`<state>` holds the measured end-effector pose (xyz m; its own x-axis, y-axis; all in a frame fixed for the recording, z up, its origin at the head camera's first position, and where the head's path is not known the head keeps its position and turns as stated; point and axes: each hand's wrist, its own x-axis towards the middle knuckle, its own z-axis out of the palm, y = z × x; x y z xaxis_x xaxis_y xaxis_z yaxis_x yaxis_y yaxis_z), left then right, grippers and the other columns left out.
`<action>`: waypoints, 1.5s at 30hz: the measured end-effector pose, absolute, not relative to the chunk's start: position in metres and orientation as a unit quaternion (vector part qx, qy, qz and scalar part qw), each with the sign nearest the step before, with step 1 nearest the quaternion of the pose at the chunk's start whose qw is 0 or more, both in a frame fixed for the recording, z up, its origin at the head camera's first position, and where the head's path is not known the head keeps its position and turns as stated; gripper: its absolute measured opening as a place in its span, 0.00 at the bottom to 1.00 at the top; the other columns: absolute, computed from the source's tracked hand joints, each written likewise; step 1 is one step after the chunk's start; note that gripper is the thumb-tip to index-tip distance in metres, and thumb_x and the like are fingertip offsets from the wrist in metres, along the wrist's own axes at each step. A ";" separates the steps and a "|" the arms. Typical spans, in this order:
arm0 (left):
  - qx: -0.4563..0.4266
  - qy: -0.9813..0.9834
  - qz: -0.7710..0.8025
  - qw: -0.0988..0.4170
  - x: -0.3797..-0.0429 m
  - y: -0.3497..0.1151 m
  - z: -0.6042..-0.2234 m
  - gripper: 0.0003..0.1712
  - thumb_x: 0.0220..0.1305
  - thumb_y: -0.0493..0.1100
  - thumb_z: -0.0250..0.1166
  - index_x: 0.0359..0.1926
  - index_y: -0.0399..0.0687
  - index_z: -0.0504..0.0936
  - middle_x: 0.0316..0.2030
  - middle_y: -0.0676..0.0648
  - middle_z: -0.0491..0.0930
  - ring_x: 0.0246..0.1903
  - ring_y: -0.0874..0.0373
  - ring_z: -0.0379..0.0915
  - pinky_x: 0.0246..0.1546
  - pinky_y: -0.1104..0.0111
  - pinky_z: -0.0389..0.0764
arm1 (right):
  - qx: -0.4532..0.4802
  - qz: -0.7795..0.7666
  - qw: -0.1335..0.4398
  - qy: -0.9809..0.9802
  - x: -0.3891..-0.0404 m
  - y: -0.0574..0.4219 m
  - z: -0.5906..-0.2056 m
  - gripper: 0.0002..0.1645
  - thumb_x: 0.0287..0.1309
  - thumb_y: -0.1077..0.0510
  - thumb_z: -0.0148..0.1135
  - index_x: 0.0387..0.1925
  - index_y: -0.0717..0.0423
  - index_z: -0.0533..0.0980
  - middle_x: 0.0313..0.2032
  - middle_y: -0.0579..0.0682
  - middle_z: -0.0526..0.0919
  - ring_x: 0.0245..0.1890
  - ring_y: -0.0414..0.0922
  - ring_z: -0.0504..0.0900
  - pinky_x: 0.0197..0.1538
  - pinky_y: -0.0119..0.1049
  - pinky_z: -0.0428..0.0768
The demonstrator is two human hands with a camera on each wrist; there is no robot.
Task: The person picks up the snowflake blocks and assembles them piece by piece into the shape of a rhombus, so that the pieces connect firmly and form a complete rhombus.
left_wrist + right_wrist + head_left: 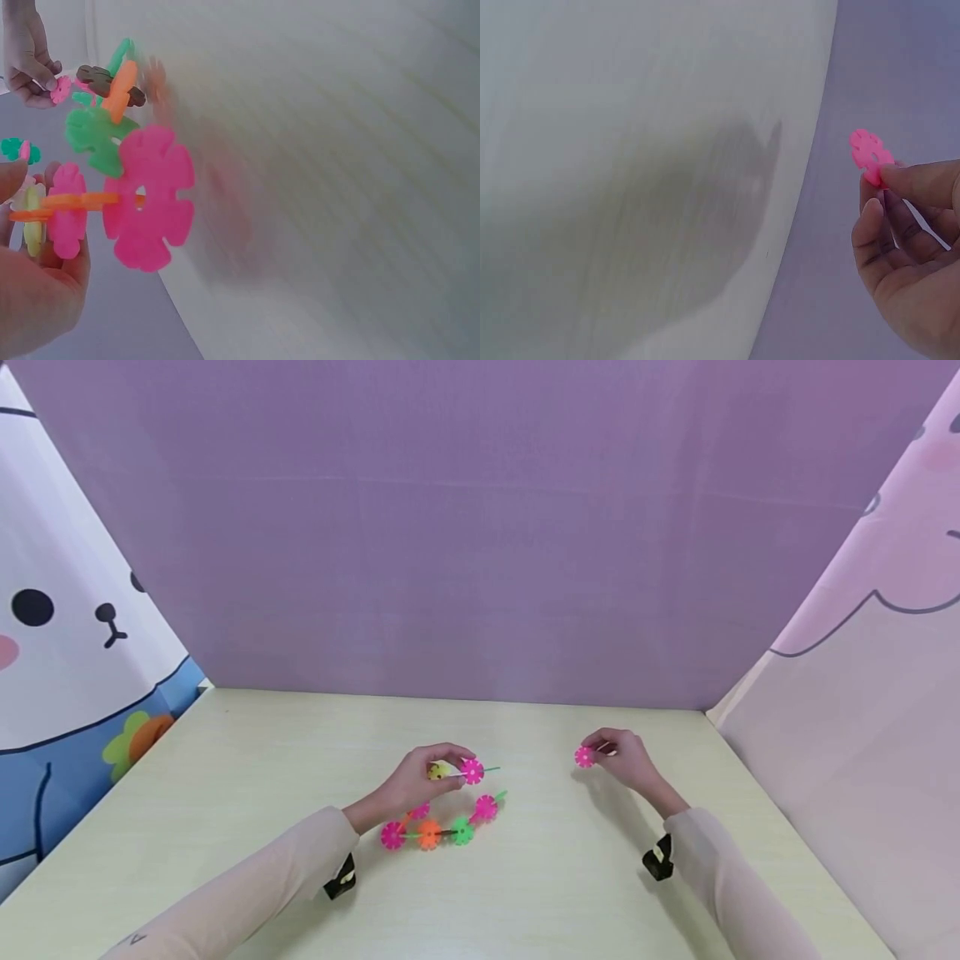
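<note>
A chain of interlocking plastic snowflake discs [429,835], in pink, orange, green, yellow and dark brown, curves below my left hand [420,778]. The thumb and fingers of that hand grip the chain's upper end around a yellow disc [33,220], beside a pink disc [472,771] with a green one edge-on at its right. At the chain's other end, a green disc [501,796] slots into a pink one [486,808]. Off to the right, above the table, my right hand [624,762] pinches a single pink snowflake disc [869,155] between thumb and fingertips.
The pale wooden table [540,893] ends at a purple cloth wall [480,543] behind. Cartoon-printed panels stand on the left [67,568] and on the right [862,735]. Dark wrist devices hang under the left sleeve [341,878] and right sleeve [658,858].
</note>
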<state>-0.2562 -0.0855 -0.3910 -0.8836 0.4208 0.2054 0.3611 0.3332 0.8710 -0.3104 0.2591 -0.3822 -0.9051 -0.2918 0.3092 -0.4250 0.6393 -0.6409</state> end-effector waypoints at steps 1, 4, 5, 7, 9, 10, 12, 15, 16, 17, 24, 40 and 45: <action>0.243 0.816 0.525 0.026 -0.256 -0.086 -0.391 0.17 0.57 0.38 0.63 0.49 0.56 0.78 0.41 0.53 0.78 0.48 0.48 0.72 0.40 0.65 0.71 | 0.208 0.382 0.089 -0.896 -0.309 0.256 -0.383 0.08 0.48 0.73 0.59 0.33 0.67 0.79 0.30 0.60 0.83 0.29 0.48 0.81 0.31 0.28 0.77; 0.253 0.813 0.524 0.022 -0.257 -0.086 -0.392 0.17 0.58 0.38 0.63 0.50 0.55 0.77 0.41 0.51 0.78 0.47 0.50 0.72 0.40 0.66 0.71 | 0.236 0.401 0.089 -0.881 -0.305 0.248 -0.385 0.08 0.48 0.73 0.58 0.33 0.65 0.79 0.29 0.57 0.83 0.28 0.43 0.80 0.30 0.28 0.77; 0.258 0.812 0.524 0.021 -0.257 -0.086 -0.392 0.17 0.58 0.38 0.62 0.50 0.54 0.77 0.42 0.51 0.78 0.47 0.49 0.71 0.39 0.66 0.71 | 0.251 0.410 0.094 -0.872 -0.304 0.246 -0.386 0.08 0.47 0.73 0.58 0.32 0.65 0.79 0.29 0.56 0.83 0.27 0.42 0.80 0.29 0.28 0.77; 0.263 0.810 0.523 0.020 -0.258 -0.086 -0.393 0.17 0.59 0.39 0.62 0.50 0.53 0.77 0.42 0.50 0.78 0.47 0.49 0.71 0.40 0.67 0.71 | 0.264 0.423 0.092 -0.862 -0.301 0.240 -0.385 0.09 0.47 0.72 0.57 0.32 0.64 0.79 0.28 0.53 0.83 0.25 0.38 0.78 0.27 0.28 0.76; 0.266 0.810 0.523 0.021 -0.258 -0.086 -0.394 0.17 0.59 0.39 0.62 0.51 0.53 0.77 0.42 0.49 0.78 0.47 0.47 0.71 0.40 0.66 0.70 | 0.263 0.429 0.083 -0.860 -0.298 0.234 -0.384 0.09 0.47 0.72 0.57 0.32 0.64 0.79 0.28 0.53 0.83 0.25 0.37 0.78 0.25 0.28 0.76; 0.267 0.810 0.522 0.021 -0.258 -0.086 -0.394 0.18 0.59 0.39 0.62 0.51 0.52 0.77 0.42 0.49 0.78 0.47 0.47 0.71 0.41 0.66 0.70 | 0.257 0.434 0.075 -0.860 -0.296 0.231 -0.383 0.09 0.48 0.72 0.57 0.33 0.63 0.79 0.28 0.54 0.83 0.25 0.37 0.78 0.25 0.28 0.76; 0.268 0.810 0.522 0.022 -0.258 -0.085 -0.394 0.18 0.59 0.39 0.62 0.51 0.51 0.77 0.42 0.49 0.78 0.47 0.46 0.71 0.41 0.65 0.70 | 0.238 0.435 0.053 -0.867 -0.292 0.224 -0.380 0.09 0.49 0.71 0.57 0.34 0.63 0.79 0.30 0.56 0.83 0.26 0.40 0.79 0.24 0.30 0.76; 0.267 0.810 0.522 0.023 -0.258 -0.085 -0.394 0.18 0.59 0.39 0.62 0.51 0.50 0.77 0.41 0.50 0.78 0.46 0.47 0.71 0.41 0.64 0.69 | 0.228 0.438 0.027 -0.869 -0.288 0.214 -0.377 0.09 0.52 0.70 0.57 0.35 0.64 0.79 0.32 0.59 0.83 0.29 0.47 0.80 0.23 0.31 0.76; 0.266 0.810 0.522 0.025 -0.258 -0.084 -0.394 0.18 0.58 0.39 0.62 0.51 0.51 0.77 0.41 0.50 0.78 0.46 0.48 0.71 0.40 0.64 0.70 | 0.229 0.441 0.020 -0.868 -0.286 0.211 -0.377 0.09 0.52 0.70 0.58 0.36 0.64 0.79 0.33 0.59 0.83 0.29 0.48 0.80 0.23 0.31 0.75; 0.263 0.811 0.522 0.026 -0.258 -0.084 -0.394 0.18 0.58 0.39 0.62 0.51 0.52 0.77 0.41 0.50 0.78 0.46 0.49 0.71 0.40 0.65 0.70 | 0.232 0.443 0.014 -0.866 -0.285 0.208 -0.376 0.08 0.52 0.70 0.58 0.36 0.64 0.79 0.33 0.60 0.83 0.30 0.49 0.80 0.22 0.31 0.75; 0.246 0.817 0.521 0.030 -0.258 -0.082 -0.394 0.17 0.58 0.40 0.63 0.50 0.58 0.77 0.40 0.52 0.77 0.45 0.51 0.71 0.38 0.66 0.71 | 0.249 0.462 -0.012 -0.851 -0.280 0.189 -0.372 0.08 0.54 0.68 0.58 0.37 0.61 0.79 0.32 0.57 0.83 0.30 0.50 0.80 0.20 0.30 0.74; 0.243 0.819 0.520 0.022 -0.258 -0.081 -0.396 0.17 0.58 0.39 0.63 0.48 0.61 0.78 0.42 0.57 0.78 0.46 0.59 0.71 0.45 0.63 0.71 | 0.259 0.470 -0.032 -0.843 -0.253 0.156 -0.338 0.09 0.55 0.72 0.54 0.39 0.71 0.76 0.33 0.66 0.81 0.25 0.37 0.74 0.23 0.27 0.72; 0.245 0.817 0.521 0.019 -0.257 -0.081 -0.396 0.17 0.58 0.39 0.63 0.48 0.60 0.78 0.42 0.57 0.78 0.46 0.60 0.71 0.46 0.62 0.71 | 0.260 0.463 -0.031 -0.847 -0.252 0.154 -0.336 0.09 0.54 0.73 0.53 0.38 0.72 0.77 0.32 0.67 0.81 0.24 0.37 0.74 0.23 0.25 0.72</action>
